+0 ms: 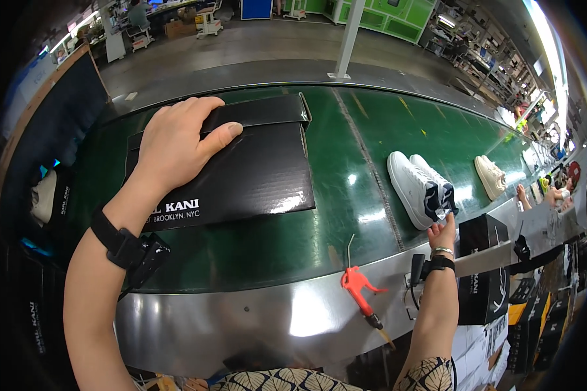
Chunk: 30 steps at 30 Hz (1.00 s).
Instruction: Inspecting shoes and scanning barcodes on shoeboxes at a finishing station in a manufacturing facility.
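Observation:
A closed-looking black shoebox (254, 156) lies on the green conveyor belt in front of me. My left hand (176, 137) lies over its top, fingers curled across the raised flap and thumb along the front of it. To the right, a pair of white sneakers (414, 186) with dark heels and linings stands on the belt, heels toward me. At those heels is my right hand (443, 234), its fingertips drawn together around a small, shiny, clear bit that I cannot make out. Whether these fingers also grip a heel is unclear.
A red air blow gun (357, 287) lies on the metal edge (254, 326). Cream shoes (490, 176) stand farther along the belt. Another black box (482, 267) stands beside my right forearm. A dark-lined enclosure (59, 130) is at the left, and a metal post (350, 39) rises behind.

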### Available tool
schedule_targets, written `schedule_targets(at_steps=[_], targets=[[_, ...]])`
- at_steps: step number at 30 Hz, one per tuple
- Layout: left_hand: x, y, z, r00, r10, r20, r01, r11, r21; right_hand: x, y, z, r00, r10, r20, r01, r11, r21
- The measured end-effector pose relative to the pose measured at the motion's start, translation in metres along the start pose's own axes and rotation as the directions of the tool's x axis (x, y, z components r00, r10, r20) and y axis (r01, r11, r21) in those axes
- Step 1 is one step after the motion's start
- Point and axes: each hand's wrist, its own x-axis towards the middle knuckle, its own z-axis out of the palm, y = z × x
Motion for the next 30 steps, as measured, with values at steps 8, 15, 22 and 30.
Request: schedule_targets(at_steps=[8,15,22,30], targets=[[0.002,0.005,-0.006,0.999,0.020,0.046,-0.020,1.000,0.003,-0.011,-0.013,0.027,0.994,-0.104,0.033,0.106,0.991,-0.083],[-0.014,0.009,-0.014,0.934,0.300,-0.195,-0.313,0.949,-0.039,-0.232,-0.028,0.097,0.620,-0.312,0.719,0.225,0.950,0.218],[-0.053,0.019,-0.024,0.926,0.351,-0.139,-0.356,0.934,-0.016,-0.377,0.010,0.083,-0.099,-0.468,0.878,0.538,0.717,0.443],[-0.066,0.033,-0.046,0.985,0.040,0.167,0.045,0.878,-0.477,-0.404,0.033,0.069,-0.179,-0.448,0.876,0.644,0.620,0.449]])
